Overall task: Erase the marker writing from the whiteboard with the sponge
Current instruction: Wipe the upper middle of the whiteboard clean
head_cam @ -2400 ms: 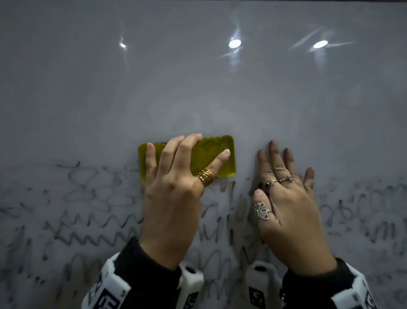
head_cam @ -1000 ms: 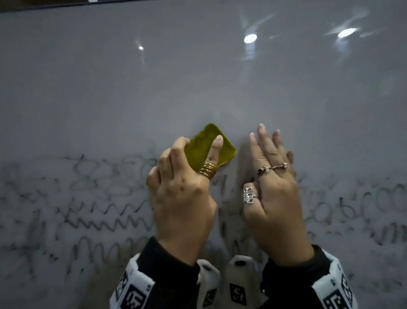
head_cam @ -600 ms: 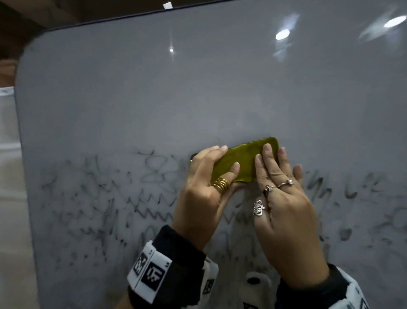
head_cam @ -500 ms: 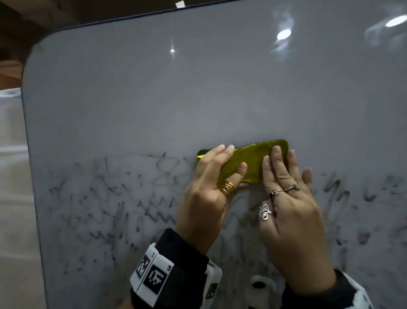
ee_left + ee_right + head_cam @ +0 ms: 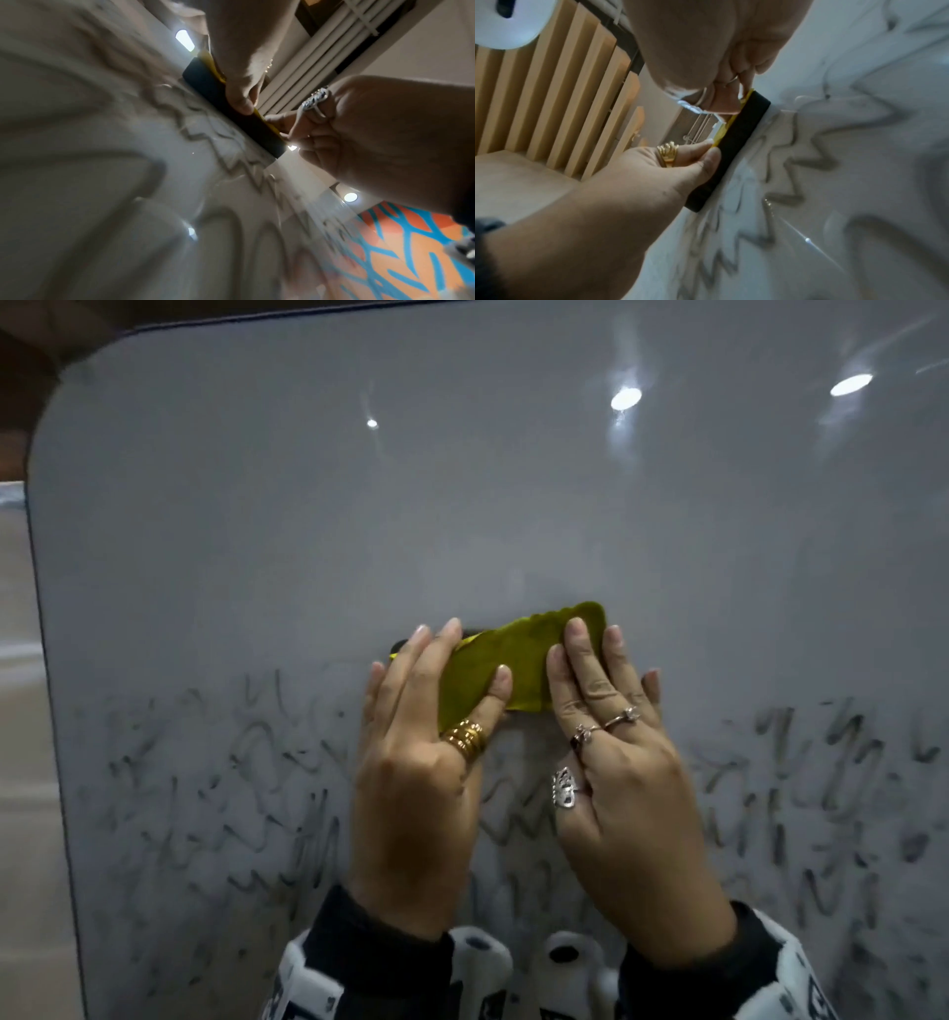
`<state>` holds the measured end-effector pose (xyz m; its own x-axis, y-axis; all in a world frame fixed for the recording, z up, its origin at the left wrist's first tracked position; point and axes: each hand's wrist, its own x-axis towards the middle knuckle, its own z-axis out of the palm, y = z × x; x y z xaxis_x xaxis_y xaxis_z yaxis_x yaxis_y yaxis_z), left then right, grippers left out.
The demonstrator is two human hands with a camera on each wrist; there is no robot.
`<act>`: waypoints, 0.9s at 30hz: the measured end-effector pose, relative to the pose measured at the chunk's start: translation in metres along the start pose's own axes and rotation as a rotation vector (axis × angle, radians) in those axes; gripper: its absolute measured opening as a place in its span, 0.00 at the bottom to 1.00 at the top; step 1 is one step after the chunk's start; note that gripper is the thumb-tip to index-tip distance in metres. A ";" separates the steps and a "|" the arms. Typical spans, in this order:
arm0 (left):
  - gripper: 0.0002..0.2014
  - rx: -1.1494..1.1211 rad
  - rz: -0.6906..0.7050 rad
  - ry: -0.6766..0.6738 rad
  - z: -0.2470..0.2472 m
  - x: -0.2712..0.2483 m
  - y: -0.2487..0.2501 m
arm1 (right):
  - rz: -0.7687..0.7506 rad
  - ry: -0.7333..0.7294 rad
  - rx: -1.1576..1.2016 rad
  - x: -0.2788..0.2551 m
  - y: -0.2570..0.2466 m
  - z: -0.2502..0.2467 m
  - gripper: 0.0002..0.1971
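Head view. Glossy white whiteboard (image 5: 462,505) with rounded corners: upper half wiped, lower half covered in smeared black marker writing (image 5: 231,788). Flat yellow-green sponge (image 5: 518,670), oblong, wavy top edge, lies flat against the board at the line where clean surface meets scribble. Left hand (image 5: 416,778), stacked gold ring on the index finger, fingers extended over the sponge's left part and pressing it to the board. Right hand (image 5: 621,788), silver rings on thumb and two fingers, fingers straight, tips resting on the sponge's right end. Both wrists carry black sleeves with white marker-printed bands.

Left wrist view. Sponge (image 5: 231,113) seen edge-on: thick black pad against the board, thin yellow layer on the outer face. Left thumb tip lies on the black edge; right hand (image 5: 372,142) touches the far end.

Right wrist view. Same sponge (image 5: 731,148) edge-on, black pad on the writing (image 5: 795,162); left hand (image 5: 654,172) with thumb against the pad's edge. Pale wooden slats (image 5: 552,81) behind.
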<state>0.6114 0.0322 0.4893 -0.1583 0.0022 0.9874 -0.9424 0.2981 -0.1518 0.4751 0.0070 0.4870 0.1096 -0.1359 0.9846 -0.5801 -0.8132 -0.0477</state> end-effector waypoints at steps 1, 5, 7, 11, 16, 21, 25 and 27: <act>0.19 -0.002 -0.016 0.002 -0.002 -0.005 -0.001 | -0.011 -0.016 -0.006 -0.003 -0.002 0.001 0.33; 0.16 0.039 -0.050 0.027 0.001 -0.011 0.008 | 0.016 -0.071 -0.032 -0.015 -0.002 -0.003 0.34; 0.13 0.041 -0.060 0.055 0.003 -0.008 0.014 | 0.049 -0.094 -0.051 -0.019 -0.002 -0.006 0.34; 0.18 -0.036 -0.034 0.042 0.009 0.012 0.024 | 0.104 -0.106 -0.156 -0.016 0.000 -0.017 0.34; 0.20 -0.111 0.018 -0.067 0.014 0.030 0.037 | 0.198 -0.100 -0.231 -0.014 0.004 -0.028 0.34; 0.23 -0.057 0.046 -0.134 -0.005 0.022 0.017 | 0.206 -0.091 -0.193 -0.010 -0.017 -0.012 0.37; 0.25 0.042 0.038 -0.172 -0.027 0.012 -0.011 | 0.137 -0.109 -0.096 -0.007 -0.036 0.009 0.39; 0.24 0.066 0.042 -0.158 -0.038 0.005 -0.032 | 0.094 -0.116 -0.037 -0.007 -0.047 0.021 0.39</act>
<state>0.6525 0.0592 0.5008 -0.2377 -0.1387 0.9614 -0.9504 0.2377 -0.2007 0.5181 0.0345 0.4784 0.1450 -0.2770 0.9499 -0.6214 -0.7726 -0.1304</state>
